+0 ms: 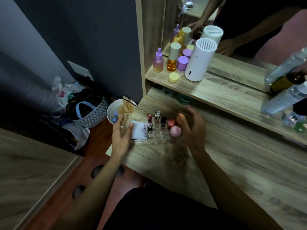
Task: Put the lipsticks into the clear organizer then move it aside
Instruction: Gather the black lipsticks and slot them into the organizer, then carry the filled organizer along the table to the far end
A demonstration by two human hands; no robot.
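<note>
The clear organizer (157,132) sits at the left end of the wooden dressing table (232,163). Several lipsticks (157,116) stand upright in its slots, one red-capped, one clear, one black. A white pad (138,131) lies in its left part and pink and orange sponges (175,130) fill its right part. My left hand (122,136) touches the organizer's left side, fingers spread. On the opposite side my right hand (193,128) curves around the organizer's right end. Whether either hand truly grips it is blurred.
A raised shelf (216,90) behind holds purple and amber bottles (172,60), a yellow jar (174,77) and a white cylinder device (200,60) before a mirror. Clear bottles (285,97) lean at the right. Off the table's left edge stand a white bin (114,112) and bags (86,110).
</note>
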